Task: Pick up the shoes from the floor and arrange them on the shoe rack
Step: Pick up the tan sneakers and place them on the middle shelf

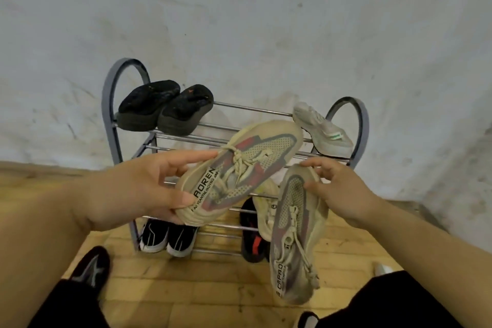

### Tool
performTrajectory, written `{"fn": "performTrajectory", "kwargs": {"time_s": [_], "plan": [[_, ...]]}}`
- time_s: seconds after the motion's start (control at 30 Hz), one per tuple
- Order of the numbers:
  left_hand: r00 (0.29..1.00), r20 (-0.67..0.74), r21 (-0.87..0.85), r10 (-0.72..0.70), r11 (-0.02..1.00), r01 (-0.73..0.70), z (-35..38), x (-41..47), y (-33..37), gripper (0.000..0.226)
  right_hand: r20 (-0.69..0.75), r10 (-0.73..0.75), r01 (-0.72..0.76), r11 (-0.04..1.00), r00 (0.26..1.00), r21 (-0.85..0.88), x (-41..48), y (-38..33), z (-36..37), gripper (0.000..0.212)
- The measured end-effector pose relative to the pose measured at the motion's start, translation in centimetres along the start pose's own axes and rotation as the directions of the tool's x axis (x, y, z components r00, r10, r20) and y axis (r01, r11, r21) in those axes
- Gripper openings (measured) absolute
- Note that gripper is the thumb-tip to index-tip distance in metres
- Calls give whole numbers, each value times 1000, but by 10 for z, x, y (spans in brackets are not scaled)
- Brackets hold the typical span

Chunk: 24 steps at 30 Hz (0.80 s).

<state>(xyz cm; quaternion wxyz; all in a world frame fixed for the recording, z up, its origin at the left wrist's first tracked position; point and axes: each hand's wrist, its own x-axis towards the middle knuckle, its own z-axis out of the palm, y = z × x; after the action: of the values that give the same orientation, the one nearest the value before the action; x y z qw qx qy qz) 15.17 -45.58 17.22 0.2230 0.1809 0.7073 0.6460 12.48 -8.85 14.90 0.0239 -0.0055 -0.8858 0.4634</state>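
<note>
My left hand point(138, 189) grips a beige knit sneaker point(255, 157) by its heel end, holding it level in front of the metal shoe rack point(109, 104). My right hand point(343, 192) pinches the matching beige sneaker point(295, 242) at its toe, so it hangs heel-down over the floor. On the rack's top shelf sit two black shoes point(165, 109) at the left and a pale grey sneaker point(322, 130) at the right. Lower shelves hold a black-and-white pair point(167, 238), a black shoe with red point(250, 237) and another beige shoe point(266, 210), partly hidden.
The rack stands against a stained white wall point(239, 21) on a yellow tiled floor point(199, 282). A dark shoe with grey stripes point(91, 266) lies on the floor at lower left. My dark-clothed knees fill the bottom corners. A pale object point(382, 269) shows at right.
</note>
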Motion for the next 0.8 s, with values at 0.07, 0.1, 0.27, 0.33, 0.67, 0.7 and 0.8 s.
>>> {"fn": "performTrajectory", "kwargs": {"time_s": [0.07,0.1,0.27,0.33,0.67,0.7,0.8], "plan": [[997,39,-18,-65,998,66,-6,-3,-6,71,69,75,-76,997,995,7,5,9,8,34],[994,49,-24,-99,995,100,-7,-3,-8,69,103,118,-121,993,988,17,8,14,13,33],[973,-20,58,-231,971,232,-9,8,-25,65,155,269,-282,957,951,65,29,43,36,26],[962,-69,71,-264,960,269,-6,18,-32,64,141,324,-340,934,935,107,41,56,41,25],[885,-323,-89,-336,942,325,24,99,-87,70,146,475,-492,782,868,383,81,63,55,30],[881,-343,-118,-326,945,304,28,108,-90,69,144,481,-496,776,865,390,87,64,56,32],[888,-362,-172,-283,957,235,34,132,-99,69,130,486,-489,752,865,442,103,68,56,36]]}}
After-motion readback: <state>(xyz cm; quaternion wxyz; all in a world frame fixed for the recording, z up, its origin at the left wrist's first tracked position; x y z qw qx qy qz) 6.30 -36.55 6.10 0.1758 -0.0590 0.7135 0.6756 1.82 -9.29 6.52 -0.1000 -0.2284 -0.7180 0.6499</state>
